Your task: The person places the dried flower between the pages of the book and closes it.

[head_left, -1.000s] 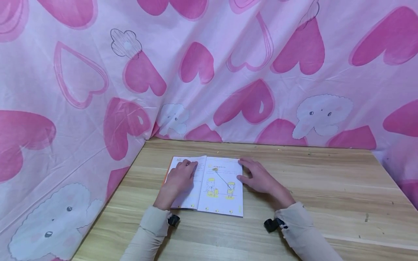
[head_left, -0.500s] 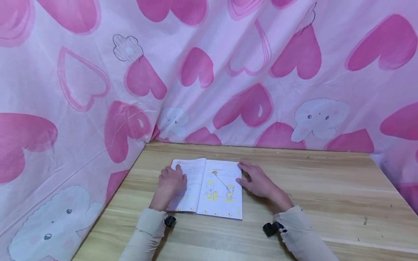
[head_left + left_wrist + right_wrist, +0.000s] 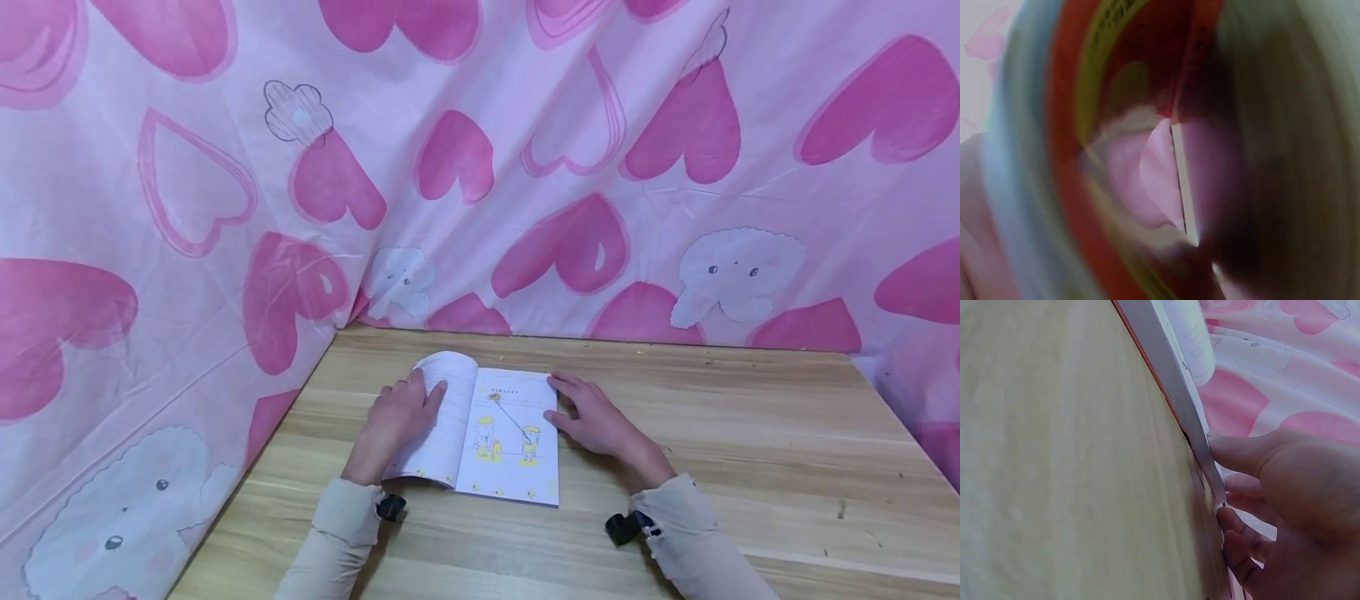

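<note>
An open book (image 3: 513, 479) with yellow-and-black drawings on its right page lies on the wooden table. My left hand (image 3: 397, 417) grips the book's left part, thumb over the page and fingers at the outer edge, bending the pages upward. In the left wrist view the curved orange-red cover (image 3: 1063, 125) fills much of the frame, blurred. At the right page's outer edge, the thumb and fingers of my right hand (image 3: 600, 417) rest with a light touch. The right wrist view has the right thumb (image 3: 1241, 453) against the book's page block (image 3: 1175, 381).
The wooden table (image 3: 735, 450) extends to the right and in front of the book. Behind and to the left hangs a pink cloth (image 3: 525, 183) with hearts. Black wrist devices (image 3: 622, 527) sit at both sleeves.
My left hand has drawn back from the left page to its outer edge and now holds it. The left pages have lifted into a curve. The right hand stays put.
</note>
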The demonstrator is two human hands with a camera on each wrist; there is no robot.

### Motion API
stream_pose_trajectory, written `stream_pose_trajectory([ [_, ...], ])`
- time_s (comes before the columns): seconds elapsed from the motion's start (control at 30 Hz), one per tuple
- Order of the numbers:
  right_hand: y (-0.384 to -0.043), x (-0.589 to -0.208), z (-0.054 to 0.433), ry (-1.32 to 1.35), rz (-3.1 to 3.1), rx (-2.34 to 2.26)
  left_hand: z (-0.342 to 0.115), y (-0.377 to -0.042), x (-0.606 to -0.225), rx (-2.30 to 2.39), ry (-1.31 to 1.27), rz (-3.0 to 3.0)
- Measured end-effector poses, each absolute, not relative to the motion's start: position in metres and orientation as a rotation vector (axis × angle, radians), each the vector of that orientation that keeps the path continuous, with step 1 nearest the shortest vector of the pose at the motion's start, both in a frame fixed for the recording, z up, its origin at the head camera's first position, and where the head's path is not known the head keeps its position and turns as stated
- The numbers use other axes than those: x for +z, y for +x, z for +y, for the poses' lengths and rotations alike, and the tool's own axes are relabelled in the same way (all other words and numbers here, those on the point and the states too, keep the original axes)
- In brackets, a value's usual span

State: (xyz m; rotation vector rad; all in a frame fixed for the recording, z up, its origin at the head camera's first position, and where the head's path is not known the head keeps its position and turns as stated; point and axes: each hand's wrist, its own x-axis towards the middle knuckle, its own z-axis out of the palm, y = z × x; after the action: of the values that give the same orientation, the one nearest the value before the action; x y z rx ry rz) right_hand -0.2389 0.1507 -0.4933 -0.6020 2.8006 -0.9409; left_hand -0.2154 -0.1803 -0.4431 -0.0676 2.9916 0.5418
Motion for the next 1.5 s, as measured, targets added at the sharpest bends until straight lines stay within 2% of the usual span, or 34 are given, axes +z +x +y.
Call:
stream_pose_trajectory([
  [0.2,-0.239,-0.493,0.15,-0.601,2.805,-0.943,-0.176,-0.214,-0.428,0.725,-0.002,3.008],
  [0.43,-0.24,-0.491,0.151,-0.581,2.776,-0.956,-0.178,-0.207,-0.397,0.752,0.2,3.198],
  [0.63,-0.241,-0.493,0.153,-0.598,2.777,-0.978,-0.168,-0.203,-0.384,1.021,0.325,3.345],
  [0.8,-0.241,-0.494,0.154,-0.604,2.778,-0.99,-0.153,-0.202,-0.39,1.175,0.404,3.297],
  [1.13,-0.242,-0.496,0.154,-0.643,2.78,-1.027,-0.126,-0.199,-0.414,1.434,0.465,2.827],
  [1.5,-0.242,-0.495,0.155,-0.65,2.773,-1.038,-0.085,-0.191,-0.445,1.362,0.604,2.729],
])
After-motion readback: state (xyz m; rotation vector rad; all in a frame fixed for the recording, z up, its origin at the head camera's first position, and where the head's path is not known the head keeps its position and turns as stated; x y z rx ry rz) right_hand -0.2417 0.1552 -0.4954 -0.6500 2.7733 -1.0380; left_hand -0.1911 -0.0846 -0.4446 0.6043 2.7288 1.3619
